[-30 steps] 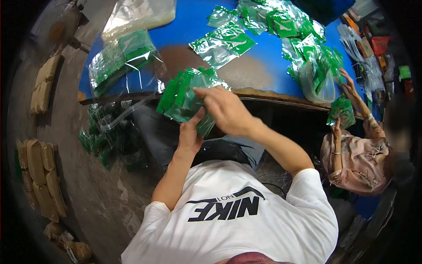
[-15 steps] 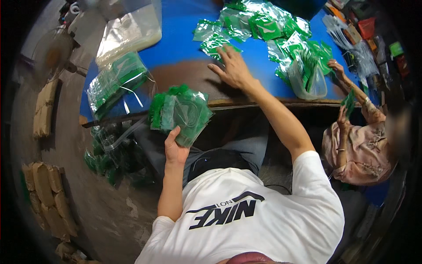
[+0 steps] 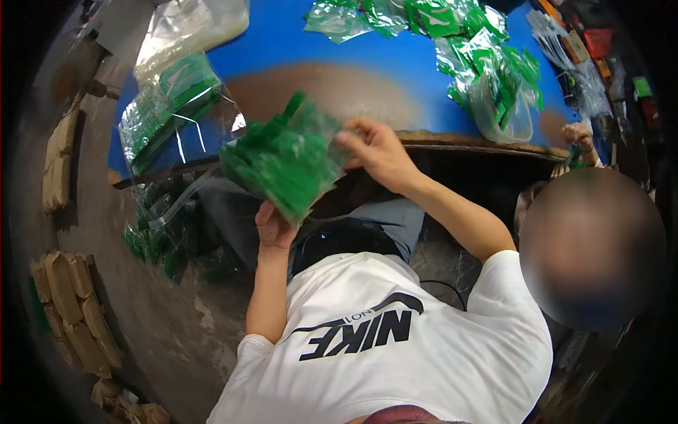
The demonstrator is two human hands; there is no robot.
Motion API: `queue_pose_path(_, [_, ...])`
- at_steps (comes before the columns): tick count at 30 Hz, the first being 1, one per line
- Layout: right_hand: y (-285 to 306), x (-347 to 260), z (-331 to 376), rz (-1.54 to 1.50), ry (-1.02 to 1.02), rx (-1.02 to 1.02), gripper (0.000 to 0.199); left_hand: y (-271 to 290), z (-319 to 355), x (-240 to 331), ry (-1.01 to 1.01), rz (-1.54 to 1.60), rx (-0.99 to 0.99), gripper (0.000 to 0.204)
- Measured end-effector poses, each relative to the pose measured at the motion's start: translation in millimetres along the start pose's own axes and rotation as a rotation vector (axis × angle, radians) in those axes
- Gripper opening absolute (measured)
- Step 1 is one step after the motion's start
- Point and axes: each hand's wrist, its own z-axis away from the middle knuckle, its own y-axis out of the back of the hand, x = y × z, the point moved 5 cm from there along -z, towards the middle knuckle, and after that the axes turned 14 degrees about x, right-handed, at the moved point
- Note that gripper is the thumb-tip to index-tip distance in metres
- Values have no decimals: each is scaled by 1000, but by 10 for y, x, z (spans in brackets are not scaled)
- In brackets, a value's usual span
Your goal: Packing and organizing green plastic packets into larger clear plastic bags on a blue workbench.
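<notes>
My left hand [image 3: 277,227] grips a fanned stack of flat green plastic packets [image 3: 286,173] from below, just off the table's front edge. The stack is blurred by motion. At its right edge, my right hand [image 3: 385,154] pinches a clear-and-green packet [image 3: 330,134] between thumb and fingers, against the stack. Where this packet ends and the stack begins is hard to make out. More loose green packets [image 3: 434,18] lie spread at the far side of the blue table [image 3: 282,53].
A clear bag of stacked green packets [image 3: 173,106] lies on the table's left end, near a translucent bin [image 3: 191,28]. A plastic tub [image 3: 519,127] of green packets stands at the right. A co-worker [image 3: 579,152] sits there. Brown parcels [image 3: 70,297] lie on the floor at left.
My right hand has come back from the far packets to the stack, bringing one packet from the table. The stack in my left hand has tilted, and the view has shifted.
</notes>
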Motion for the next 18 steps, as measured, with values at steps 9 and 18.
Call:
queue_pose_path(9, [195,44,-2007,1022,744,253,78,136,66,58,-56,-76,54,53])
queue_pose_path(18, [70,-74,-159,856,672,-411,63,7,205,35,32,40,73,49])
